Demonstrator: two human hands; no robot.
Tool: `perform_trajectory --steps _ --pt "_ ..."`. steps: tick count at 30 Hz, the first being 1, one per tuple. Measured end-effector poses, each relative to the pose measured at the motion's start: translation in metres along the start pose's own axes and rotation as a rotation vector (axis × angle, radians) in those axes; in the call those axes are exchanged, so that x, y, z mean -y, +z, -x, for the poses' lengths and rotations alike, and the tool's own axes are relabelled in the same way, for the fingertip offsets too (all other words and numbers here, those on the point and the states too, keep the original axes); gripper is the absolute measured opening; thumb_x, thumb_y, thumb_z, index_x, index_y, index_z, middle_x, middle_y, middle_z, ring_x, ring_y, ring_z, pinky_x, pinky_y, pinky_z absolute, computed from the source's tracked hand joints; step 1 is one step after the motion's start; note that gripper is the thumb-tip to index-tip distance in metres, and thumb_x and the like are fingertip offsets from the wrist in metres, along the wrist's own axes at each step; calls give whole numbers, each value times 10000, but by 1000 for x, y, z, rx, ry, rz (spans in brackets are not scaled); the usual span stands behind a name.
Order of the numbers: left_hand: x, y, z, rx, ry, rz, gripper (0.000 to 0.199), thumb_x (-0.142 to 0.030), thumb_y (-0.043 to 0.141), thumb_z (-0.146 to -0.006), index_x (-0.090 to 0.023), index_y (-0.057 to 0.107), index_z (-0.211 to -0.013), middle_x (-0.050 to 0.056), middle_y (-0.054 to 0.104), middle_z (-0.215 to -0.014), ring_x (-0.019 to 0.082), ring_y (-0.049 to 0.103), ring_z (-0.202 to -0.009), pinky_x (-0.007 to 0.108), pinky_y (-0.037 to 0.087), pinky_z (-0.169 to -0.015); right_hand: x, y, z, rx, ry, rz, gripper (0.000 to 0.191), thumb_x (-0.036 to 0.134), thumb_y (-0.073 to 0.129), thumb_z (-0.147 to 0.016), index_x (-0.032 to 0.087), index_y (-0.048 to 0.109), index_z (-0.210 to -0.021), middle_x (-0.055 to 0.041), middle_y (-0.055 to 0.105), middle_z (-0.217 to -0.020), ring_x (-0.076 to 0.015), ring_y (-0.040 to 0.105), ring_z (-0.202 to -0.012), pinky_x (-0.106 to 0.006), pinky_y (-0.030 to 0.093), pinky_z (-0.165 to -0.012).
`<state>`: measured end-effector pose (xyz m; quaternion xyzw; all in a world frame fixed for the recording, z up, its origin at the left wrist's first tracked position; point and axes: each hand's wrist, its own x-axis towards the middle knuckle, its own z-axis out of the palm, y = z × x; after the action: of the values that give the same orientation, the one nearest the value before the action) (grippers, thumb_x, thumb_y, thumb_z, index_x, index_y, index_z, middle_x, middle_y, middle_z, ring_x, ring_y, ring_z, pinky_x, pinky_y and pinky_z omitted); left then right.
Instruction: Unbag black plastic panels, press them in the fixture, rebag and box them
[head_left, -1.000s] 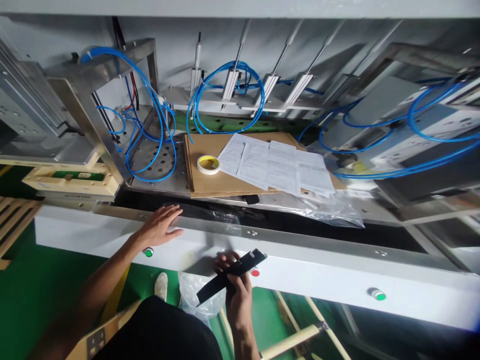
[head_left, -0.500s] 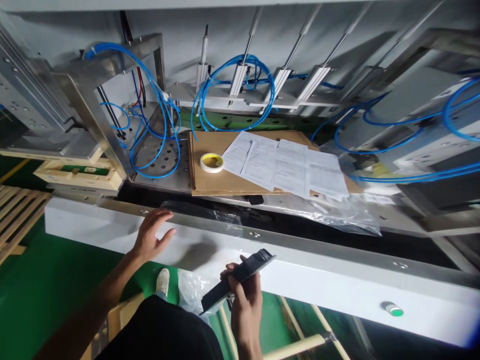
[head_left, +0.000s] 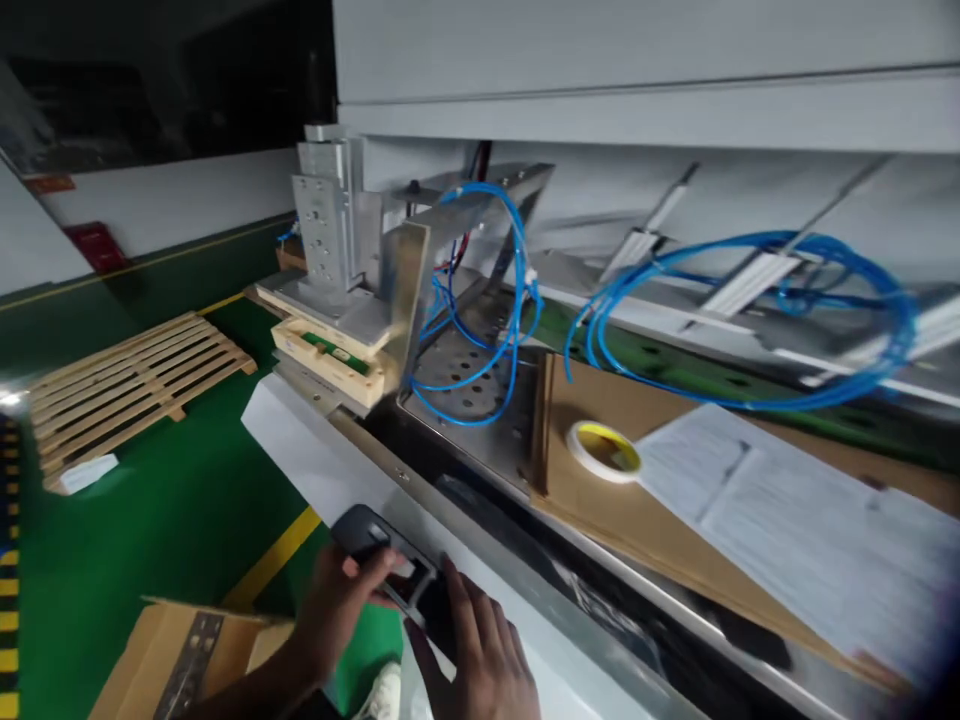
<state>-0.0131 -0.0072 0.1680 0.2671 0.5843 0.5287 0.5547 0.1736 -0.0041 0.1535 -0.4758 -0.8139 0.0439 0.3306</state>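
Dark part (head_left: 361, 530), held; printed sheets (head_left: 795, 550) (illegible).

There is one left hand (head_left: 330, 610), one right hand (head_left: 487, 645) and one dark part (head_left: 366, 530). Three cylinders (head_left: 742, 288), two hose coils (head_left: 519, 245), one tape roll (head_left: 600, 468), one pallet (head_left: 142, 375) and one shoe (head_left: 386, 692) show.

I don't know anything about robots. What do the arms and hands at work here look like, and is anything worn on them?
They are a person's own: the left hand and right hand are ungloved, with no cables or markings visible. The left forearm shows no sleeve; the right one is mostly out of view.
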Motion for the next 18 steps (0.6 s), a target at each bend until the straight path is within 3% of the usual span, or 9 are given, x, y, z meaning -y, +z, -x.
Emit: perform_trajectory --steps 5,8,13,18 --pt "-32 -51 -48 -124 -21 194 711 -794 833 -668 -182 725 -1014 139 809 -956 341 793 -866 423 665 -653 13 39 -70 23 -179 79 809 566 572 -1025 297 237 -1711 -135 765 -1132 -338 721 -924 -453 618 -759" --pt "-49 -87 -75 -168 9 258 823 -877 670 -779 -190 643 -1231 162 793 -1131 319 792 -964 396 656 -687 25 65 -132 36 -177 148 689 557 503 -1057 253 358 -1658 -155 748 -1159 -340 710 -981 -454 597 -831" --pt "-59 -141 -114 -72 133 94 673 -738 731 -849 -208 616 -1248 144 764 -1172 268 767 -992 360 630 -758 48 115 -247 69 -140 275 581 569 469 -1067 152 580 -1456 -200 724 -1150 -352 683 -1034 -465 563 -901" --pt "-65 -159 -146 -31 248 -66 520 -639 714 -910 -221 641 -1211 124 754 -1139 268 725 -1069 361 608 -814 45 160 -330 70 -51 169 618 603 511 -1038 135 589 -1434 -232 702 -1299 -396 625 -1270 -556 474 -1130"
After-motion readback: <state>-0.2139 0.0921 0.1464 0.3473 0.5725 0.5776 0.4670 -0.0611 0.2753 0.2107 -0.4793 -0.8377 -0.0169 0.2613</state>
